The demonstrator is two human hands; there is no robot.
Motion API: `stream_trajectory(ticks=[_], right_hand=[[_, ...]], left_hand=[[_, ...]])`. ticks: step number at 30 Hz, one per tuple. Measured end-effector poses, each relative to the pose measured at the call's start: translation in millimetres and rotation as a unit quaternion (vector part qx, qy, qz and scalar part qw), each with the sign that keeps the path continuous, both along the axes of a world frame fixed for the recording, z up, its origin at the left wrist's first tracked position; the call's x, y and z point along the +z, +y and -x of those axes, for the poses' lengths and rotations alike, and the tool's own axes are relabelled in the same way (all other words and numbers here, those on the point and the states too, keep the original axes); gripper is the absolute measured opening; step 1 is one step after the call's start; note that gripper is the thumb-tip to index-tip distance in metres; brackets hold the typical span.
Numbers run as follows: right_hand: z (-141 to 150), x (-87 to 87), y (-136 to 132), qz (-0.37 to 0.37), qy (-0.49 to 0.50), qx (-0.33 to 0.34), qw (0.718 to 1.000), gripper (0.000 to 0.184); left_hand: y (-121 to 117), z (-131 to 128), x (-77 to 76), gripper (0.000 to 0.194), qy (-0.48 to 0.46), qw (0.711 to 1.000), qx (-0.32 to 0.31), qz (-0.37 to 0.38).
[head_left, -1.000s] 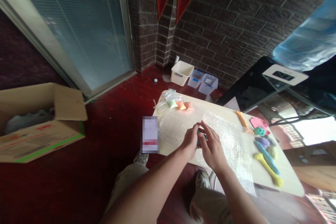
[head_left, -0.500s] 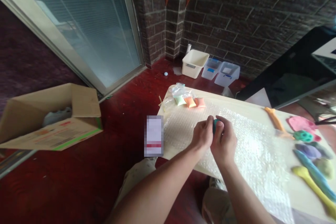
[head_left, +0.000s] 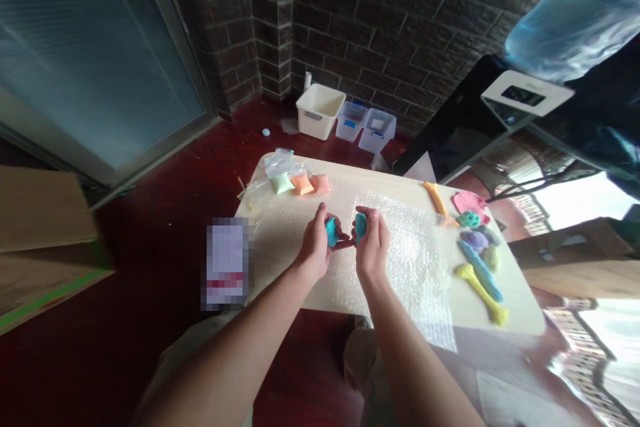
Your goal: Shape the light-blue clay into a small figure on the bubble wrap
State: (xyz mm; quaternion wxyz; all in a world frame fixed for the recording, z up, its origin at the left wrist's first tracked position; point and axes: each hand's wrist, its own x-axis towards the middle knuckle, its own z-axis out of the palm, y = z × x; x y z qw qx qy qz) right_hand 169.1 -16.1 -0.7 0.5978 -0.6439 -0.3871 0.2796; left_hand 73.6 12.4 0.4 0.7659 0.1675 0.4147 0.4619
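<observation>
My left hand [head_left: 315, 243] is closed around a piece of teal modelling clay [head_left: 331, 232], which shows between thumb and fingers. A second piece of teal clay [head_left: 361, 227] sits in my right hand [head_left: 373, 247], its fingers curled around it. The two pieces are apart, with a small gap between the hands. Both hands are above the bubble wrap [head_left: 400, 247] that covers the middle of the pale table [head_left: 520, 310].
Green [head_left: 281, 183], orange [head_left: 302, 184] and pink packets [head_left: 321, 183] lie at the table's far left. On the right are shaped clay pieces, including a yellow bone-like one [head_left: 483, 293] and a blue roll [head_left: 481, 270]. A cardboard box [head_left: 45, 240] stands at left.
My hands were pressed together around the teal clay; now they are apart, each with a piece. The view has turned to the right, bringing more of the table's right end into sight.
</observation>
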Motion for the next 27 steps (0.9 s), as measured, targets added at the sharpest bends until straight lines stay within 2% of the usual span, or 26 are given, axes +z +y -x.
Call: stream_trajectory(ticks=[2, 4, 8, 12, 19, 24, 27], right_hand=[[-1, 0.8, -2, -0.018, -0.053, 0.01, 0.998, 0.056], [0, 1.0, -3, -0.036, -0.124, 0.037, 0.991, 0.053], [3, 1.2, -4, -0.049, -0.207, 0.11, 0.971, 0.049], [1, 1.0, -4, -0.058, -0.244, 0.097, 0.963, 0.053], [-1, -5.5, -4, -0.059, -0.103, 0.078, 0.99, 0.048], [1, -10.0, -2, -0.043, -0.037, 0.095, 0.994, 0.048], [4, -10.8, -2, -0.028, -0.041, 0.113, 0.992, 0.05]], left_hand=[[0, -2, 1.9, 0.051, -0.077, 0.996, -0.01, 0.048], [0, -3, 2.4, 0.048, -0.116, 0.991, -0.02, 0.064], [-2, -7, 0.0, 0.035, -0.143, 0.989, -0.016, 0.025], [-3, -4, -0.8, 0.035, -0.097, 0.994, -0.034, -0.029], [-2, 0, 5.5, 0.033, -0.03, 0.996, -0.061, -0.062], [1, 2, 6.5, 0.033, 0.04, 0.999, -0.016, -0.027], [2, 3, 6.4, 0.04, 0.046, 0.998, 0.003, -0.04]])
